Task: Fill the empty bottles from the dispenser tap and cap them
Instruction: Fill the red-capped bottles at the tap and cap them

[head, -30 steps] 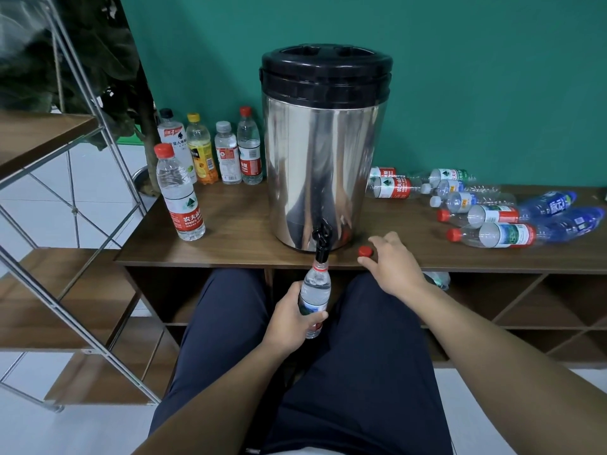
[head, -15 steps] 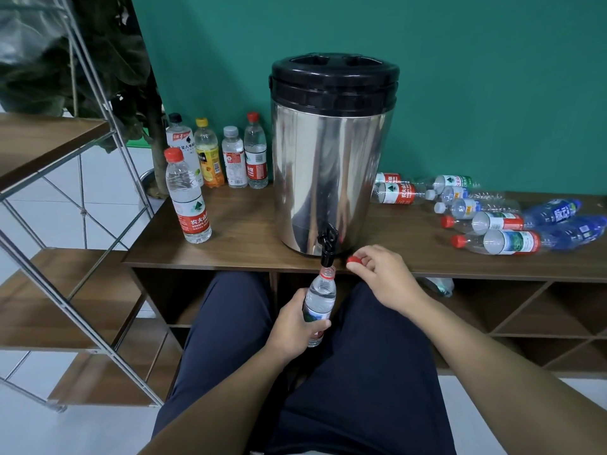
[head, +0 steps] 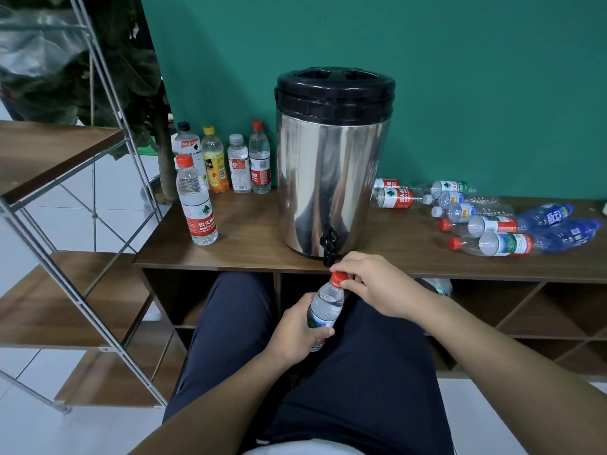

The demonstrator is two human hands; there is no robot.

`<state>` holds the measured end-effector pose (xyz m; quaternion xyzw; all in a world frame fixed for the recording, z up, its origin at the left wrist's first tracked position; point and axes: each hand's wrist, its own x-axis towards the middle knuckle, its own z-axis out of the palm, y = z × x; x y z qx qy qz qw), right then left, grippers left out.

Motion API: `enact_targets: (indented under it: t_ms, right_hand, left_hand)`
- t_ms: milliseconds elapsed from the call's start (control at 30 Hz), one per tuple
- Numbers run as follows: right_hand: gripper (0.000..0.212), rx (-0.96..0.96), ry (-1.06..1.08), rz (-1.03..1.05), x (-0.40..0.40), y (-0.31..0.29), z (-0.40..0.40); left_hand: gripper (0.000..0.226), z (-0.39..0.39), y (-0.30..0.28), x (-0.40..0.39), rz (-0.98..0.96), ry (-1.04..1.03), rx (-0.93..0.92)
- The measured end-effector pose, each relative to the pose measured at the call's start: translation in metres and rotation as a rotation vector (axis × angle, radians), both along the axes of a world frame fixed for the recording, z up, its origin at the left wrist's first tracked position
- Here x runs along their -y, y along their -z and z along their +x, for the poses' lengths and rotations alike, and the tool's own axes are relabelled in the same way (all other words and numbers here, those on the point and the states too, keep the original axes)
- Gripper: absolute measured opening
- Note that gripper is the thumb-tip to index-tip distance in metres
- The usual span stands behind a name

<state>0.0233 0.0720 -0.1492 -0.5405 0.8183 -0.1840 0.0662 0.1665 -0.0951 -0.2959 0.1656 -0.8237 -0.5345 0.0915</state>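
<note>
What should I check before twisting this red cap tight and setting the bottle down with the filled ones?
1. Red cap sits on the neck of the bottle: ok.
2. Right hand pinches the cap: ok.
3. Left hand has a firm grip on the bottle body: ok.
4. Bottle clear of the tap, below it: ok.
5. Tap no longer dripping: cannot tell.
6. Cap threaded straight: cannot tell.

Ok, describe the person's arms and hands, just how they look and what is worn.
Both forearms are bare to the bottom edge of the picture, with no sleeves showing. The left hand and right hand wear no gloves, rings, watch or wristband that the head view shows.
</note>
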Motion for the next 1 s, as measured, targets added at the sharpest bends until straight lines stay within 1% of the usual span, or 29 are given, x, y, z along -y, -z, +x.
enact_targets:
  t_ms: [133,333,467,533,633,733,833,900,1000]
  right_hand:
    - [0.031,-0.171,-0.139,0.088,0.002,-0.025,0.004]
    - [0.015,-0.451,-0.385,0.141,0.022,-0.064,0.013]
    - [0.016,-0.520,-0.499,0.137,0.037,-0.099,0.022]
    - [0.019,-0.495,-0.524,0.152,0.045,-0.117,0.027]
    - [0.025,-0.489,-0.487,0.189,0.061,-0.141,0.033]
    - [0.032,-0.512,-0.411,0.229,0.081,-0.154,0.041]
    - [0.037,-0.518,-0.334,0.242,0.101,-0.158,0.049]
    - [0.044,-0.516,-0.265,0.240,0.115,-0.158,0.053]
    - [0.055,-0.580,-0.160,0.215,0.137,-0.155,0.058]
  left_hand:
    - [0.060,0.008,-0.014,0.002,0.019,0.022,-0.042]
    - [0.062,0.024,-0.045,0.018,0.090,0.119,-0.101]
    - [0.057,0.037,-0.074,0.041,0.135,0.236,-0.103]
    - [0.057,0.043,-0.087,0.052,0.142,0.261,-0.111]
    - [0.060,0.048,-0.102,0.066,0.135,0.216,-0.145]
    - [0.063,0.052,-0.112,0.079,0.071,0.113,-0.184]
    - [0.062,0.057,-0.119,0.090,-0.023,0.007,-0.199]
    - [0.062,0.060,-0.122,0.096,-0.074,-0.056,-0.189]
    - [0.066,0.060,-0.125,0.104,-0.105,-0.157,-0.190]
